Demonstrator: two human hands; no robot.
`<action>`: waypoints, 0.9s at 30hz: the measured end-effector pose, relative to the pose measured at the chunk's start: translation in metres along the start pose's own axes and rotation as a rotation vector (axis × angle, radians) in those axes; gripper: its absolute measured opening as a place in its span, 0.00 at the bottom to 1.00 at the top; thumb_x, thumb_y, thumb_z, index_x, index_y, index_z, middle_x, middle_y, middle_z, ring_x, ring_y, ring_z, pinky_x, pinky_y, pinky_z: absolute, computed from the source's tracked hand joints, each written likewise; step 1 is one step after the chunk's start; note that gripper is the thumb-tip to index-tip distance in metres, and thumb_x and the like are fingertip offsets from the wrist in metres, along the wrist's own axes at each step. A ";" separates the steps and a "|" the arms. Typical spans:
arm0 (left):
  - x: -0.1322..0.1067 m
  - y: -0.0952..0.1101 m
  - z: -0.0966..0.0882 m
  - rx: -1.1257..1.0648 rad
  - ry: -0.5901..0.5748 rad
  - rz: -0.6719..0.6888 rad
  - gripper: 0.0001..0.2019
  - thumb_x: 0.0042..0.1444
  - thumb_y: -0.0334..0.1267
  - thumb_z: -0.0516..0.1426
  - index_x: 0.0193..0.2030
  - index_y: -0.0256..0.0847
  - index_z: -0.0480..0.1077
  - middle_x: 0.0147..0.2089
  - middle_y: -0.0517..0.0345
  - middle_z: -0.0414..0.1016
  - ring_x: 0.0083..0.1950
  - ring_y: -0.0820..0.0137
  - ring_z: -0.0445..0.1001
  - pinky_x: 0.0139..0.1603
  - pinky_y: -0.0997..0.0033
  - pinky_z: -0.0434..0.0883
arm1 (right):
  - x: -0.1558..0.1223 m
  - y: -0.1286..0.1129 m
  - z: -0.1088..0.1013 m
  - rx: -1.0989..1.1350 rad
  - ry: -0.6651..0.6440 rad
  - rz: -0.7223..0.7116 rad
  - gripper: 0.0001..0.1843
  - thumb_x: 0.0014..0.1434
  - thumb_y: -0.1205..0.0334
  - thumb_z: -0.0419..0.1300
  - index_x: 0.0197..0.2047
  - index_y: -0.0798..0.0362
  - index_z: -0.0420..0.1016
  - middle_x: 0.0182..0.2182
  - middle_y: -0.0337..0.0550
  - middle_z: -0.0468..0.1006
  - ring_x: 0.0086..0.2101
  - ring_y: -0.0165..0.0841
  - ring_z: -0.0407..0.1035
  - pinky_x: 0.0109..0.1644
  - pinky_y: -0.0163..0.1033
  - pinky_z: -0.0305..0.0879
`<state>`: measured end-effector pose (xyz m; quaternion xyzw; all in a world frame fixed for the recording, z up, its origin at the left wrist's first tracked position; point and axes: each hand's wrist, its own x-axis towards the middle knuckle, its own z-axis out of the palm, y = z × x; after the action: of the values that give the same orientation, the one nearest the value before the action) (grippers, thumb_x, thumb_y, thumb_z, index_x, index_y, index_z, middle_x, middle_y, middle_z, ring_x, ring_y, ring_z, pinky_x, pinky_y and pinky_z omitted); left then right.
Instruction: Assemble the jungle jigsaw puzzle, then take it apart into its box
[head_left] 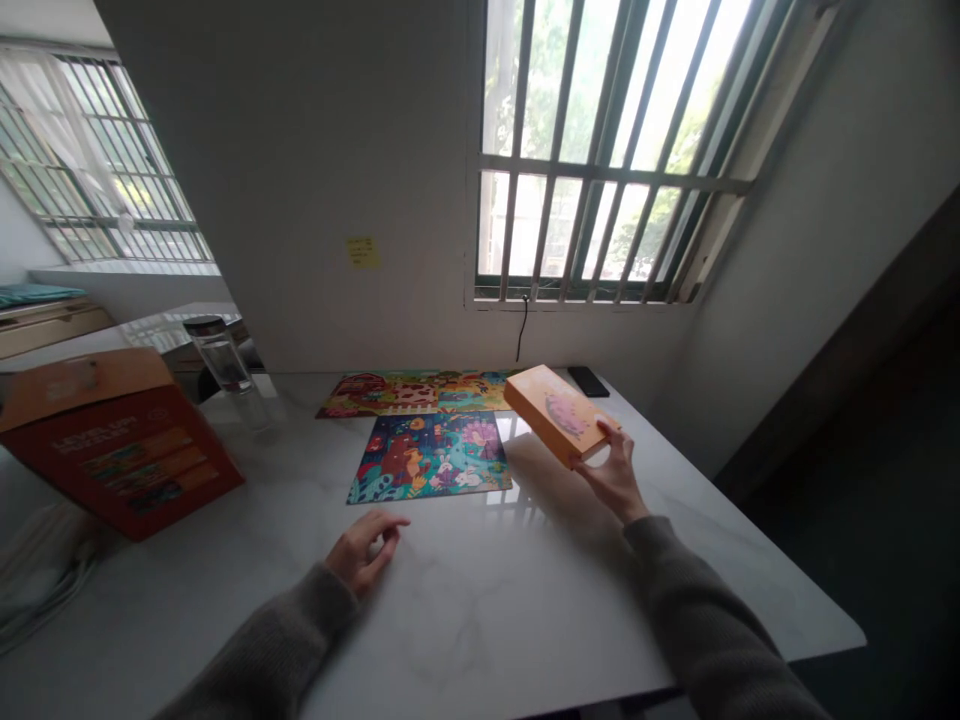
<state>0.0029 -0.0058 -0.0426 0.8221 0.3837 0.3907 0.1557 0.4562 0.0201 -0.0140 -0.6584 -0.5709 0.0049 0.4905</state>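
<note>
My right hand (615, 475) grips the near end of an orange box (551, 410) with a pink picture on its lid, holding it tilted above the table. My left hand (366, 550) rests on the white tabletop with fingers loosely bent, the index finger pointing out, and nothing visible in it. Just beyond it lies an assembled jigsaw puzzle (435, 460) with a blue animal scene. Behind that one, against the wall, is a longer assembled puzzle (409, 392) with a farm scene. The orange box hides part of the table to its rear.
At the left stands a large red-orange carton (142, 450), with a clear glass bottle (225, 360) behind it. A black phone (588, 381) lies at the back right of the marble-patterned table (480, 610). White cables (52, 590) lie at the left edge.
</note>
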 end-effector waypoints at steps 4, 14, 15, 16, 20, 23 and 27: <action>0.004 -0.014 -0.006 0.009 0.216 -0.100 0.19 0.62 0.39 0.52 0.59 0.41 0.65 0.45 0.50 0.72 0.40 0.67 0.74 0.38 0.67 0.74 | -0.036 -0.067 0.027 0.152 -0.193 -0.270 0.44 0.48 0.48 0.69 0.64 0.48 0.58 0.62 0.54 0.54 0.64 0.49 0.52 0.68 0.57 0.55; 0.010 -0.027 -0.025 0.544 0.392 0.154 0.49 0.55 0.50 0.64 0.74 0.48 0.38 0.72 0.36 0.45 0.70 0.42 0.53 0.64 0.38 0.62 | -0.071 -0.107 0.055 0.616 -0.541 -0.170 0.38 0.56 0.44 0.64 0.64 0.46 0.57 0.64 0.52 0.61 0.60 0.46 0.63 0.64 0.53 0.61; 0.010 -0.025 -0.026 0.528 0.364 0.175 0.48 0.56 0.49 0.63 0.75 0.48 0.37 0.72 0.36 0.46 0.70 0.43 0.54 0.64 0.39 0.63 | -0.071 -0.107 0.054 0.642 -0.575 -0.147 0.38 0.56 0.43 0.63 0.65 0.46 0.57 0.64 0.52 0.61 0.59 0.46 0.64 0.64 0.53 0.62; 0.010 -0.023 -0.026 0.506 0.338 0.196 0.47 0.57 0.48 0.62 0.75 0.48 0.37 0.71 0.37 0.49 0.69 0.45 0.56 0.64 0.40 0.64 | -0.072 -0.108 0.053 0.664 -0.604 -0.128 0.38 0.57 0.42 0.63 0.65 0.46 0.56 0.64 0.52 0.62 0.59 0.46 0.65 0.63 0.52 0.63; 0.007 -0.018 -0.029 0.389 0.258 0.276 0.38 0.62 0.46 0.58 0.74 0.47 0.44 0.66 0.39 0.59 0.66 0.51 0.63 0.64 0.47 0.67 | -0.073 -0.111 0.049 0.748 -0.671 -0.048 0.39 0.58 0.38 0.59 0.66 0.45 0.55 0.63 0.52 0.66 0.59 0.48 0.65 0.64 0.55 0.61; 0.005 -0.019 -0.031 0.327 0.264 0.319 0.35 0.63 0.51 0.57 0.73 0.45 0.49 0.63 0.40 0.62 0.63 0.52 0.66 0.63 0.51 0.69 | -0.073 -0.111 0.046 0.795 -0.714 0.051 0.39 0.60 0.36 0.57 0.67 0.45 0.55 0.63 0.52 0.67 0.60 0.50 0.64 0.63 0.56 0.62; 0.003 -0.020 -0.032 0.261 0.271 0.321 0.36 0.61 0.53 0.58 0.72 0.45 0.52 0.60 0.40 0.64 0.61 0.53 0.68 0.62 0.52 0.69 | -0.074 -0.109 0.040 0.859 -0.812 0.065 0.52 0.53 0.29 0.60 0.71 0.45 0.49 0.66 0.55 0.61 0.64 0.53 0.58 0.64 0.58 0.59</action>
<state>-0.0305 0.0080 -0.0308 0.8258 0.3128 0.4642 -0.0688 0.3259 -0.0244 -0.0046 -0.3636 -0.6393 0.5021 0.4550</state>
